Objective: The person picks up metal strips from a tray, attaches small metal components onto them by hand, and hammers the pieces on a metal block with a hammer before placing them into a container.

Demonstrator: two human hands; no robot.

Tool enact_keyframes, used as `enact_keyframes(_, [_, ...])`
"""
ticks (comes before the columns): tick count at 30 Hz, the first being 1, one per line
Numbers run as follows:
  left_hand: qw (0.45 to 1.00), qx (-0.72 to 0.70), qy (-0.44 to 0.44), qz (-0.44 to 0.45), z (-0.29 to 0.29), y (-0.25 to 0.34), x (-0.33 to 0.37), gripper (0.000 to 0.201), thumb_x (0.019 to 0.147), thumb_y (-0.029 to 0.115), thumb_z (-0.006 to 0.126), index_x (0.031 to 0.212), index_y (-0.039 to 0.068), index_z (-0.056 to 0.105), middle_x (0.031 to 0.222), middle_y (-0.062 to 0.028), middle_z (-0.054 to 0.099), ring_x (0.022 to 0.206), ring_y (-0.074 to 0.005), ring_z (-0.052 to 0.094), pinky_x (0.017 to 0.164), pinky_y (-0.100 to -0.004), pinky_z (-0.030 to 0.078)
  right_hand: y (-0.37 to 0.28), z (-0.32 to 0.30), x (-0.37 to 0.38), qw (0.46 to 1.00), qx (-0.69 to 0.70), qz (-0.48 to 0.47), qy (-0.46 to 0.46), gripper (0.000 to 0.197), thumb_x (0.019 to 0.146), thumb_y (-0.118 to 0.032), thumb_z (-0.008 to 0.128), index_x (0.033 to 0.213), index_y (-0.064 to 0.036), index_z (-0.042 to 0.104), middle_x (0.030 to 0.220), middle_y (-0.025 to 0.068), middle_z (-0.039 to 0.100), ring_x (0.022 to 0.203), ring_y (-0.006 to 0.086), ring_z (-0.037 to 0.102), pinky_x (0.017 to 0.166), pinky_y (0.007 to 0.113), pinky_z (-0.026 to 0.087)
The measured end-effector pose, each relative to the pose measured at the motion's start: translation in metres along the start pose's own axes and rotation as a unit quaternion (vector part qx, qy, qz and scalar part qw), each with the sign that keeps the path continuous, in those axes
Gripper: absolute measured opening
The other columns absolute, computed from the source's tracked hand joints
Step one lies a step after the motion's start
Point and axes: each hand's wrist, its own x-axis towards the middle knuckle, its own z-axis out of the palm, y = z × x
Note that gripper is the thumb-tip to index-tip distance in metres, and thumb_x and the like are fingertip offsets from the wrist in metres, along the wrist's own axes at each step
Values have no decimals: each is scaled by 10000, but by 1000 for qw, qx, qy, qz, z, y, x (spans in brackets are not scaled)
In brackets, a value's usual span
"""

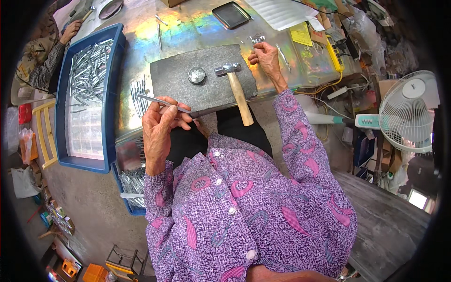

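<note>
A rod (151, 98) is held by the left hand (159, 124) near the grey block (169, 80); others (137, 89) seem pending. Right hand (267, 58): grip unclear.

table (181, 40), grey slab (211, 96), metal strips (137, 91), tray (231, 15)

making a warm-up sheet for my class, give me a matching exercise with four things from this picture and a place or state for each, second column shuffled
Column one
1. Hammer
2. Left hand
3. Right hand
4. Large blue tray

Column two
A. Beside small shiny pieces, to the right of the stone slab
B. Contains a heap of slim metal pieces
C. Lies on the stone slab, one end past its near edge
D. Grips a slim grey rod

Right pairs: 1-C, 2-D, 3-A, 4-B
</note>
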Motion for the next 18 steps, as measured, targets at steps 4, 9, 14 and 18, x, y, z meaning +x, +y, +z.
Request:
enact_keyframes(4, [1000,8,1,7,-2,-2,-1,169,885,103,516,1002,-15,483,881,-202,616,691,-185,631,557,-247,537,3,1,0,1000,-2,2,10,157,856,-32,477,938,85,542,714,124,599,549,158,615,463,245,508])
enact_keyframes(9, [1000,2,-1,3,-1,-2,0,154,881,92,516,989,-15,487,876,-197,617,685,-182,627,550,-247,536,2,2,-1,1000,-15,2,20,169,848,-26,485,949,92,551,743,126,601,562,155,618,461,239,509])
enact_keyframes(14, [1000,-16,-9,-2,-3,-5,0,145,882,75,514,993,-12,482,881,-189,618,690,-189,631,556,-248,538,-5,6,-3,999,-18,10,40,189,815,-6,488,958,92,561,737,121,604,549,134,602,447,225,490])
enact_keyframes(18, [1000,-13,-2,-1,-2,-5,1,144,882,85,511,988,-9,486,881,-199,615,685,-183,627,549,-245,535,-2,4,-4,998,-39,-12,40,199,804,-5,492,962,95,561,718,113,604,538,121,588,436,219,478])
